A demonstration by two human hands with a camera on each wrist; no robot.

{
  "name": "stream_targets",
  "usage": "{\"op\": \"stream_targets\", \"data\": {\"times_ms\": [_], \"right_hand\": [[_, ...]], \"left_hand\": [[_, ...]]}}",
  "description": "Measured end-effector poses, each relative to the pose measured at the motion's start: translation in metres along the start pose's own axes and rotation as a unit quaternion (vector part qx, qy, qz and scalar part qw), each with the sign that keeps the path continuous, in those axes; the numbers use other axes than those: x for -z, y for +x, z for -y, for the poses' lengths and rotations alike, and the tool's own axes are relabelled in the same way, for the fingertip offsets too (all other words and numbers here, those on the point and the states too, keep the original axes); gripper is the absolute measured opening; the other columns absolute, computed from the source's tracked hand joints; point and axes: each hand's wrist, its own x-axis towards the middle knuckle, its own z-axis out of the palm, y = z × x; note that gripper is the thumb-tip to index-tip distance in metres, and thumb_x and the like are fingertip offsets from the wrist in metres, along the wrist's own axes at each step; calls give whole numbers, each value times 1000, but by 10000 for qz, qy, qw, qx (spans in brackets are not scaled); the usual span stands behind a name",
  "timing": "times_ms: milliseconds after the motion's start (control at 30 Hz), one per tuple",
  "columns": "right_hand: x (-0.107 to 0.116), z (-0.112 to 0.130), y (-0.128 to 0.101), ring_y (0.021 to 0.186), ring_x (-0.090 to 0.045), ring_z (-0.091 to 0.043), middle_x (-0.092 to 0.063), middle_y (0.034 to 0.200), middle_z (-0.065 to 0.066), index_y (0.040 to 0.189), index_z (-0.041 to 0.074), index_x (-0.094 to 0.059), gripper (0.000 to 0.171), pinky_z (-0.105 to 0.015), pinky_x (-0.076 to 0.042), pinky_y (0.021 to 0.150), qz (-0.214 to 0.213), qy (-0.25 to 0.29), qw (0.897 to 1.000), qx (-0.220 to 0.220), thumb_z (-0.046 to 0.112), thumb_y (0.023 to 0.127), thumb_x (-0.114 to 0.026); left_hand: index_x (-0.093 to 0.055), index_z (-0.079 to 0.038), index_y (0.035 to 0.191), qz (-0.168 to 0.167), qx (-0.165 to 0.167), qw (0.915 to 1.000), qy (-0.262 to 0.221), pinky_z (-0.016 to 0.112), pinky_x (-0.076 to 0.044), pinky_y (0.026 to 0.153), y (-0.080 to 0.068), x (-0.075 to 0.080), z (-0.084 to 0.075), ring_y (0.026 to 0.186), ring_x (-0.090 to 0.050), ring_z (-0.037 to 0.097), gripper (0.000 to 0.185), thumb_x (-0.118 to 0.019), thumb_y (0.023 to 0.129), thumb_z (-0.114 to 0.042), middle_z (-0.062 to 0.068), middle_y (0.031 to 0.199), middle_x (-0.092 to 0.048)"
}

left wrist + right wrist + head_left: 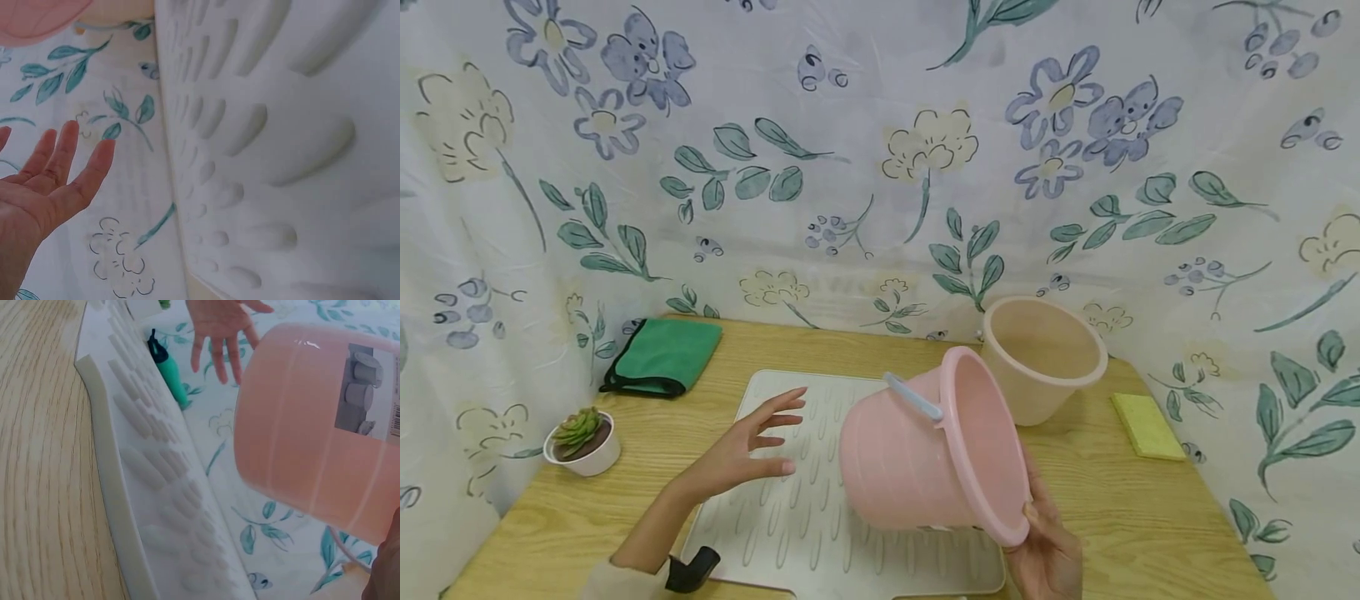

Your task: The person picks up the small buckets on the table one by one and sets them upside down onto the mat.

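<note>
A pink bucket (898, 458) is tilted on its side above a white ridged drain board (805, 533), its mouth turned to the right. My right hand (1047, 542) grips the bucket's rim at the lower right, thumb over the edge. In the right wrist view a printed label shows on the pink bucket (294, 425), and only a part of the right hand (384, 569) is seen at the edge. With fingers spread and apart from the bucket, my left hand (752, 446) hovers over the board's left side, holding nothing. The bucket's pale handle (913, 397) lies against its side.
Behind the pink bucket stands a beige bucket (1045, 392). A yellow sponge (1147, 426) lies at the right of the wooden table (1120, 517). At the left are a folded green cloth (666, 354) and a small potted succulent (583, 446). A floral curtain (865, 108) hangs around the table.
</note>
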Motion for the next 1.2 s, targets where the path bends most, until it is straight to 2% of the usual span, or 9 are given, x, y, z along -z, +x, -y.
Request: {"op": "stream_targets", "data": {"times_ms": [100,233,467,700,900,967,1200], "right_hand": [[0,-2,1,135,-24,-21,2,154,-3,148,17,6,67,-31,-33,103,6,17,10000,-44,-10,90,-15],[-1,-5,2,137,-18,-20,6,154,-1,147,18,8,70,-31,-30,104,43,126,9999,-50,-11,89,-16],[-1,-11,3,137,-20,-21,5,154,-4,147,16,8,70,-31,-26,106,29,83,10000,20,-11,88,-18],[-2,-16,5,139,-12,-23,6,154,-5,147,15,10,68,-33,-24,107,73,-11,10000,-53,-9,89,-17],[-1,-18,3,135,-21,-23,6,154,-6,147,17,10,68,-32,-28,105,117,65,9999,-66,-8,89,-15],[-1,-19,3,135,-23,-23,6,154,-6,147,17,10,68,-32,-30,104,117,76,9999,-77,-8,89,-15],[-1,-22,2,138,-15,-24,4,154,-8,147,15,8,66,-34,-24,106,48,118,9999,-84,-8,90,-17]], "left_hand": [[-22,-22,147,16,-113,9996,-249,60,-34,94,3,-3,-1,127,-34,39,74,-62,86,-7,5,144,-30],[-20,-21,147,50,-228,9987,-464,60,-34,94,6,-8,-1,128,-33,39,74,-60,87,-5,6,144,-30],[-21,-22,147,64,-228,9974,-682,59,-32,95,9,-15,-2,128,-33,39,73,-61,87,-9,3,145,-29],[-21,-20,147,136,-273,9953,-918,57,-33,95,13,-22,-3,128,-35,34,67,-55,90,-11,5,145,-30],[-21,-18,147,181,-402,9926,-1134,58,-33,96,15,-26,-4,127,-36,35,65,-52,91,-8,8,144,-30],[-21,-18,147,212,-423,9919,-1179,56,-33,96,16,-28,-5,127,-35,37,65,-52,91,-8,8,144,-30],[-20,-22,148,301,-336,9893,-1389,47,-45,86,18,-37,-5,120,-41,38,66,-52,91,-14,9,143,-29]]}}
